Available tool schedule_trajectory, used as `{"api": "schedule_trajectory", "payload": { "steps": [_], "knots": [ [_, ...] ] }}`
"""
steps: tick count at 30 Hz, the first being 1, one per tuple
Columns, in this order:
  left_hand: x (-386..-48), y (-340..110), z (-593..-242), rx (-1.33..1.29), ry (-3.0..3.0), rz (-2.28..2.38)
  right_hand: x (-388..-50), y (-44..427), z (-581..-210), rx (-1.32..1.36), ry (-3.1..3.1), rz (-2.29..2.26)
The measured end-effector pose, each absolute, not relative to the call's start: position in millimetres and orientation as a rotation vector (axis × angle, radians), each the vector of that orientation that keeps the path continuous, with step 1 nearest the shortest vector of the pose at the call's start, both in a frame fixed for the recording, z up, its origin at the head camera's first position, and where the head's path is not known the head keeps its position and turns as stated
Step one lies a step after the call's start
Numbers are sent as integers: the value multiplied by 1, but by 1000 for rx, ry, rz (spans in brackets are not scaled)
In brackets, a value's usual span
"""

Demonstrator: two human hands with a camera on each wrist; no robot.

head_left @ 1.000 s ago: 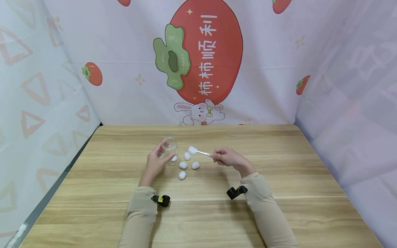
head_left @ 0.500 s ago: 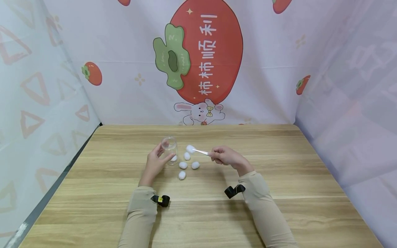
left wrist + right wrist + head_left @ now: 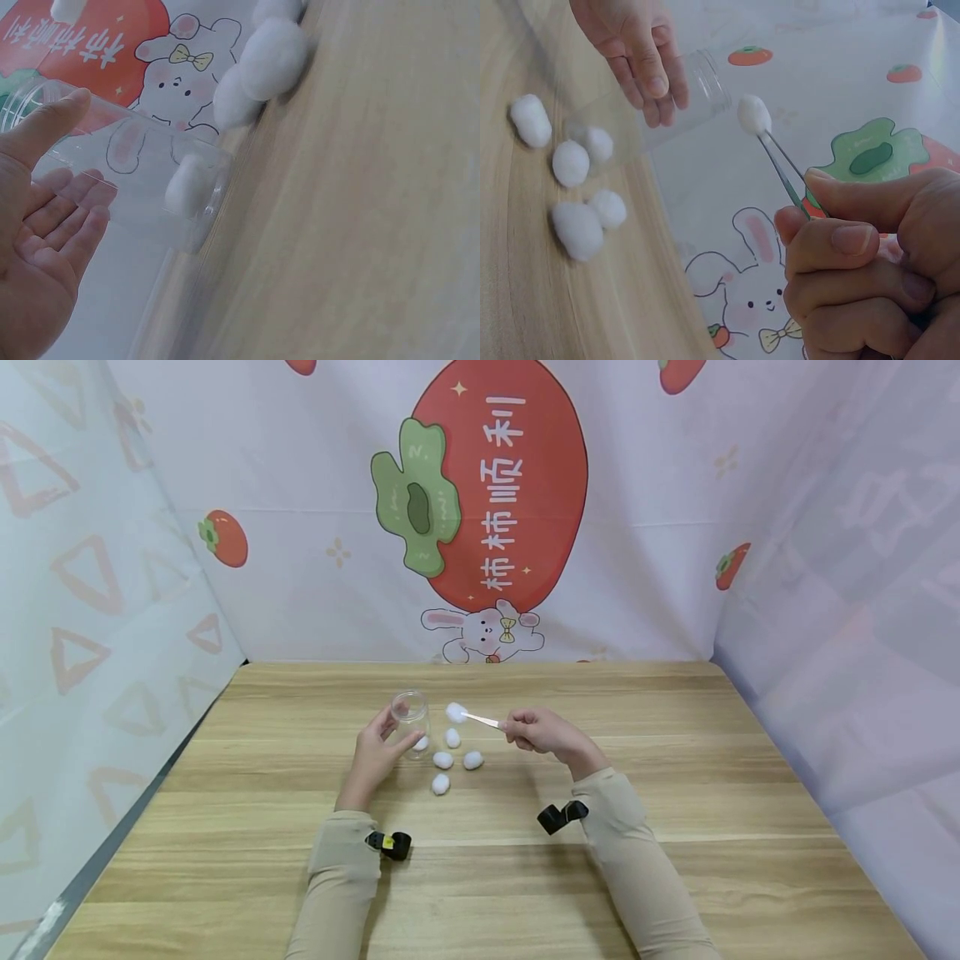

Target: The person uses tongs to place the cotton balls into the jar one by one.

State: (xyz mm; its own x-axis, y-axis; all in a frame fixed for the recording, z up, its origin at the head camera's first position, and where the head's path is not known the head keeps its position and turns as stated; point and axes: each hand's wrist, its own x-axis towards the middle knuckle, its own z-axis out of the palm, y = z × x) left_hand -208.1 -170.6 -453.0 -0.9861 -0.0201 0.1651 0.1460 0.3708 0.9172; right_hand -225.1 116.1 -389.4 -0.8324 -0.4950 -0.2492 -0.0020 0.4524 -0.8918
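Observation:
My left hand grips a clear plastic jar, thumb on one side and fingers on the other. The jar stands upright on the table with its mouth uncovered, and one cotton ball lies at its bottom. With thumb and curled fingers, my right hand pinches metal tweezers. Their tips hold a cotton ball up in the air, just right of the jar's mouth in the head view. Several more cotton balls lie on the wood between the two hands.
The wooden table stretches out on all sides of the hands. A printed cloth hangs behind its far edge, and more cloth hangs at both sides. Each wrist carries a small black camera.
My right hand has moved a little left and away from me, bringing the tweezers and their cotton ball nearer the jar's mouth. The left hand and jar have stayed put.

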Motion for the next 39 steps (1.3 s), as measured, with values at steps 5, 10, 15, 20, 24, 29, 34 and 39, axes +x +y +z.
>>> {"api": "schedule_trajectory", "payload": {
  "steps": [5,10,15,20,24,29,34,39],
  "knots": [
    [-209,-171,-455,-108,-2471,-1682,-227,113,-387,-436,2229,-1381],
    [-211,-172,-458,-98,-2474,-1679,-228,107,-381,-440,2231,-1388],
    [-211,-171,-456,-84,-2461,-1705,-228,101,-378,-445,2222,-1385],
    [-211,-171,-457,-89,-2450,-1728,-229,97,-375,-451,2223,-1382],
    [-211,-171,-456,-85,-2447,-1724,-228,94,-372,-448,2228,-1382],
    [-211,-171,-456,-77,-2457,-1709,-228,91,-371,-455,2223,-1394],
    [-211,-171,-456,-77,-2465,-1711,-229,89,-369,-446,2226,-1396],
    [-211,-171,-457,-83,-2471,-1701,-231,87,-369,-417,2221,-1399]
  ]
}}
